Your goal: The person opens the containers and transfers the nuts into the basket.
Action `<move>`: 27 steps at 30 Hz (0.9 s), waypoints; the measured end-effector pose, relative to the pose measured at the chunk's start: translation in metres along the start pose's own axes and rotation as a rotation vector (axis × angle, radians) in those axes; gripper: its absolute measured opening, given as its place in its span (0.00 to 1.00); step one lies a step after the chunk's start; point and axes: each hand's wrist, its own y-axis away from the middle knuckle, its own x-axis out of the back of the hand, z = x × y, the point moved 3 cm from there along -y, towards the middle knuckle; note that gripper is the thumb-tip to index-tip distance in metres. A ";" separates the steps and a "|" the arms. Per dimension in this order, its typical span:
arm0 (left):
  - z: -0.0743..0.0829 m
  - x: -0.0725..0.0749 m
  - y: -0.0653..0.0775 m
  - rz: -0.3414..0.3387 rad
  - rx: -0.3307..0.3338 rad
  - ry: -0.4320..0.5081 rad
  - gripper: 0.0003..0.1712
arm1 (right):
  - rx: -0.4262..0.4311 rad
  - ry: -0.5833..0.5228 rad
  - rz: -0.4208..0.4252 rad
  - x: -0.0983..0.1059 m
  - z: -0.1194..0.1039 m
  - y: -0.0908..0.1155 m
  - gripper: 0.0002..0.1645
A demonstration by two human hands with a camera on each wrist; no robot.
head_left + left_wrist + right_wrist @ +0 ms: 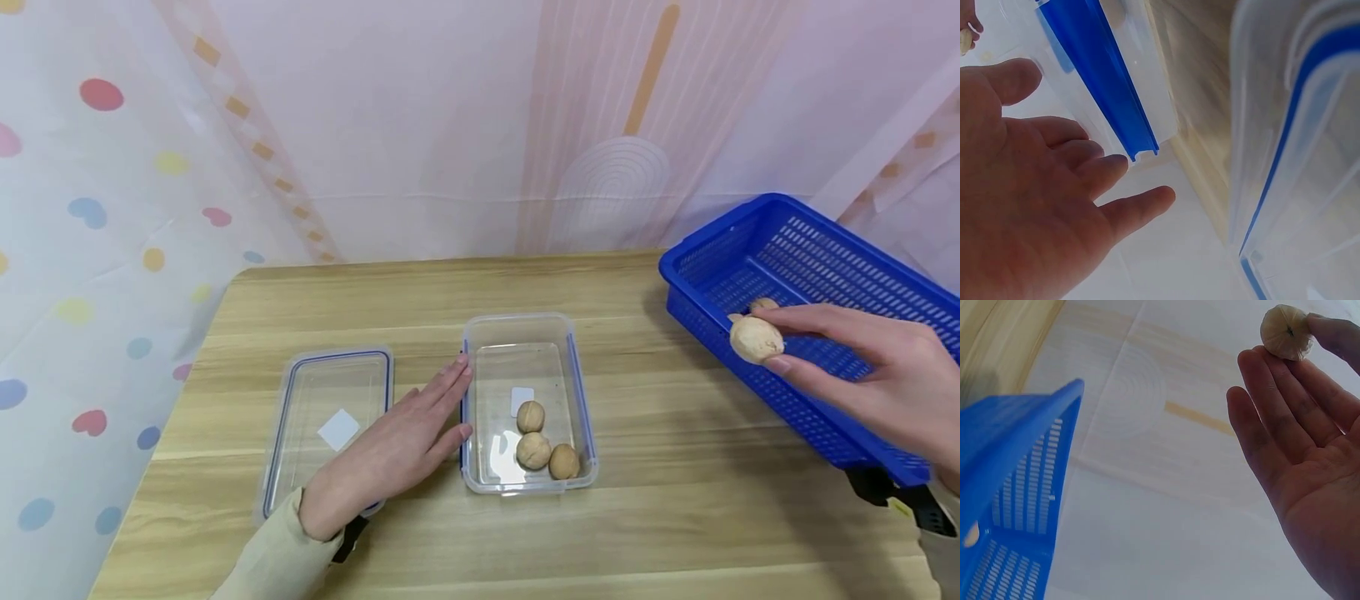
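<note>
Between thumb and fingers my right hand (877, 367) pinches a walnut (756, 339), held above the near left rim of the blue basket (693, 304). The right wrist view shows the same walnut (1286, 332) at the fingertips. My left hand (397, 442) lies with fingers straight against the left side of a clear plastic container (517, 489); in the left wrist view its palm (1029, 187) faces the blue clip strip (1094, 75). Inside the container, three walnuts (533, 451) rest toward the near end. Another walnut (763, 305) shows in the basket, partly hidden by the right hand.
A clear lid with a blue seal (337, 358) lies on the wooden table (420, 550) left of the container, partly under my left forearm. Patterned cloth (420, 125) hangs along the table's back edge and left side. The basket stands at the right.
</note>
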 end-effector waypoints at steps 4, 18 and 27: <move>0.002 0.000 -0.001 -0.005 0.009 -0.033 0.39 | -0.073 0.035 -0.018 0.007 0.001 0.003 0.33; 0.003 -0.003 0.000 0.015 0.002 -0.039 0.39 | -0.159 0.103 -0.027 0.021 0.025 0.006 0.28; 0.002 -0.005 0.000 0.036 -0.012 -0.035 0.39 | -0.228 0.077 -0.062 0.023 0.048 0.005 0.25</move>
